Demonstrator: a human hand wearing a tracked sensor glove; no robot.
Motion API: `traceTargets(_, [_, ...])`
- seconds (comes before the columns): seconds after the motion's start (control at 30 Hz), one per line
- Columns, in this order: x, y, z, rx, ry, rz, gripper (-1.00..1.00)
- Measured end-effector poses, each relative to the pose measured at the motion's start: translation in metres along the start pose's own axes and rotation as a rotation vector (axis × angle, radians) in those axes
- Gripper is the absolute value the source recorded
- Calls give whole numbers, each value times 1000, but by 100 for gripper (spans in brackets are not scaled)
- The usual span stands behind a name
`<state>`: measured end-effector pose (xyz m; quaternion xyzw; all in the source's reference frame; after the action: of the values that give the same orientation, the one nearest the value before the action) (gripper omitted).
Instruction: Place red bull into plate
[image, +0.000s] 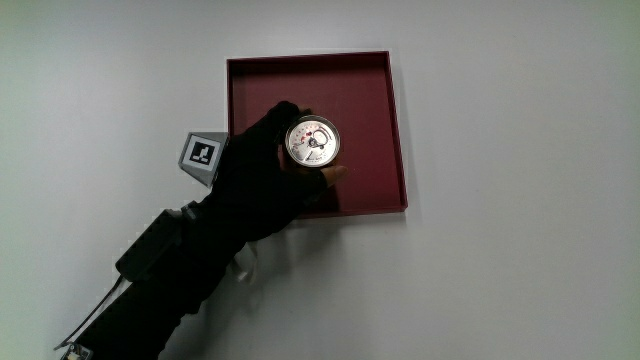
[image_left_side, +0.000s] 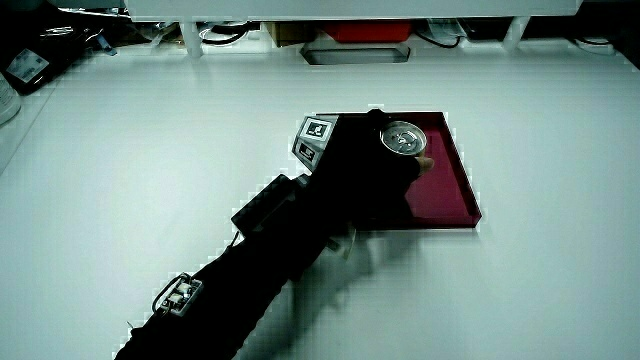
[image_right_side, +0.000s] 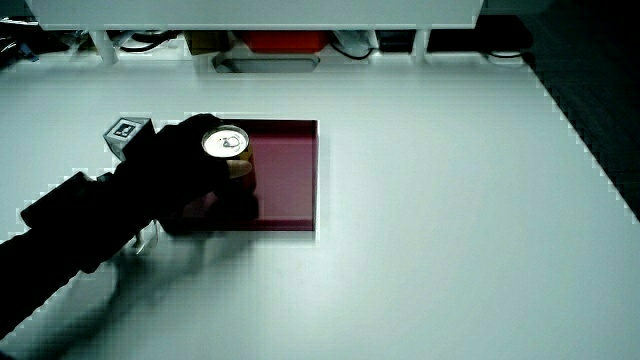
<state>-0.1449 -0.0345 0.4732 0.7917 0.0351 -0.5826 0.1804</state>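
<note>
White counter (image: 520, 280) carries all items. Forearm reaches in from person's side; hands (image: 262, 168) wrapped around can (image: 313, 141), upright, w/ can over plate (image: 385, 110) interior. Can-to-plate contact: cannot tell. Status: transport approx. done; remaining: set down, release.

The can (image: 313, 141) stands upright inside the tray (image: 380, 120), which lies on the table (image: 520, 250). The hand (image: 262, 175) is around the can, over the tray's edge nearer the person.
</note>
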Motion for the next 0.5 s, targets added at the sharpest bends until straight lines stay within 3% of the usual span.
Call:
traceTargets(0.1, [-6, 2, -2, -7, -6, 14, 0])
traceTargets(0.13, [-7, 2, -2, -8, 5, 43, 0])
traceTargets(0.23, [-12, 4, -4, -23, -15, 33, 0])
traceTargets(0.27, [-15, 4, -4, -22, -47, 55, 0])
traceTargets(0.37, [-18, 7, -2, -38, -30, 62, 0])
traceTargets(0.5, [-20, 6, -4, -37, -58, 49, 0])
